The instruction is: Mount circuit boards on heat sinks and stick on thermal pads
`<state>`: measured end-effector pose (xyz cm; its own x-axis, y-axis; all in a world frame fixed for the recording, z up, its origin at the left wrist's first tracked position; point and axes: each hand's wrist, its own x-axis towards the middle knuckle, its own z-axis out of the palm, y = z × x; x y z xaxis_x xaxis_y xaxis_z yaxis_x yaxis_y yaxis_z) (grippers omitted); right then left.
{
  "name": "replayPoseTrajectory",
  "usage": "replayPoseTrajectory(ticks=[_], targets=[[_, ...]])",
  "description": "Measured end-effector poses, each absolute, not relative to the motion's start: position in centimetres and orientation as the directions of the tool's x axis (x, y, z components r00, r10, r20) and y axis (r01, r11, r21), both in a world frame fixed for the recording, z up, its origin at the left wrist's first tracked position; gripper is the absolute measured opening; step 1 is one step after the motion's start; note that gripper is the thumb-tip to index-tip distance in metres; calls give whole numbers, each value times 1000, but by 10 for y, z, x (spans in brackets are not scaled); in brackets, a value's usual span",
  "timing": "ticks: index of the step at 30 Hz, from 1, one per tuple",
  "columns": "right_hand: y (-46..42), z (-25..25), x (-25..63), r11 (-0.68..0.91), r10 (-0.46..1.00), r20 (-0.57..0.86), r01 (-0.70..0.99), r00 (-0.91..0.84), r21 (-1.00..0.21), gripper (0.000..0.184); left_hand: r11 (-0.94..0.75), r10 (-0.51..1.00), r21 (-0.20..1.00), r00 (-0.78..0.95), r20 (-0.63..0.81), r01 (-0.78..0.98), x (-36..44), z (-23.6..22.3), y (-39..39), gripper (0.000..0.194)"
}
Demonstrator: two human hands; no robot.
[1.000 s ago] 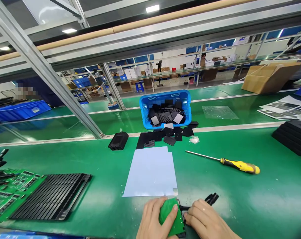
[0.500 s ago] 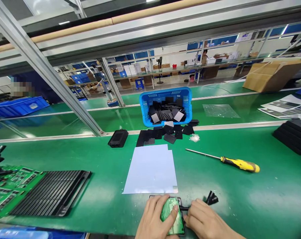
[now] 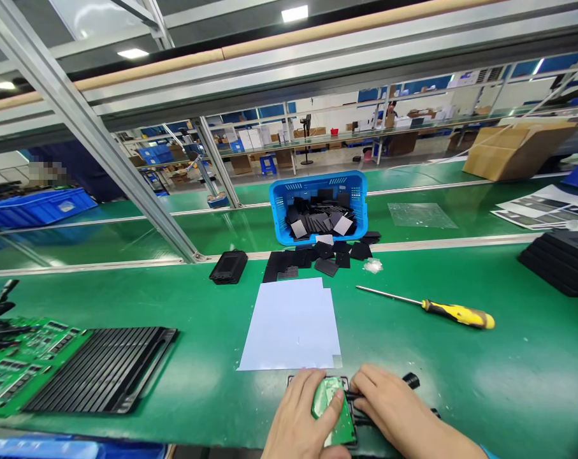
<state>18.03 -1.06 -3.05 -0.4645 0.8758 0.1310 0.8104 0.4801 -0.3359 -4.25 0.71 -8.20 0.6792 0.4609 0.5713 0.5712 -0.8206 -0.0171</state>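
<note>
At the front edge of the bench, a green circuit board (image 3: pixel 343 424) lies in a shallow black case (image 3: pixel 290 380). My left hand (image 3: pixel 301 417) is closed over its left side, fingers across the top and thumb pressing on the board. My right hand (image 3: pixel 382 398) pinches a black cable (image 3: pixel 352 396) at the case's right side; its fingertips are partly hidden. A black connector end (image 3: pixel 411 380) sticks out beyond that hand. Another dark cable (image 3: pixel 362 421) runs beneath the right hand. Just beyond the case lies a white sheet (image 3: pixel 291 325).
A yellow-and-black screwdriver (image 3: pixel 455 313) lies to the right. Black pads (image 3: pixel 325 266) spill in front of a blue basket (image 3: pixel 276 223). A black housing (image 3: pixel 229 266) sits left of them. Further left are a ribbed black panel (image 3: pixel 100 370) and green boards (image 3: pixel 11 382).
My right hand has moved forward and slightly left along the case's right side, fingers now higher on the cable. A second cable shows below it. My left hand stays on the board.
</note>
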Motion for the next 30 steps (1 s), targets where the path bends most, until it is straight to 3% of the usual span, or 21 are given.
replayPoseTrajectory(ticks=[4,8,11,14,18,21,24,27,30], targets=[[1,-5,186,440,841,-67,749,-537,-495,15,-835,498,53,711,496,547,-47,-78,6,70],[8,7,198,267,848,-202,723,-491,-637,16,-831,517,72,717,467,552,-46,-71,6,70],[6,1,199,247,857,-189,703,-480,-666,10,-826,523,61,723,451,560,-44,-64,7,68],[2,-7,195,311,857,-128,698,-499,-645,16,-832,522,77,730,440,549,-45,-61,7,69],[0,-15,189,467,836,-7,719,-548,-515,18,-825,539,113,713,448,553,-49,-68,5,73],[-4,-24,187,631,774,185,708,-606,-318,15,-826,538,111,713,449,553,-51,-73,6,76],[-9,-31,185,730,671,337,668,-660,-145,26,-832,519,91,707,480,548,-49,-68,8,75],[-7,-29,183,799,560,368,601,-742,-6,26,-847,480,54,718,504,529,-46,-54,11,70],[1,-21,183,857,474,299,511,-828,58,18,-857,455,24,736,502,514,-43,-40,11,66]])
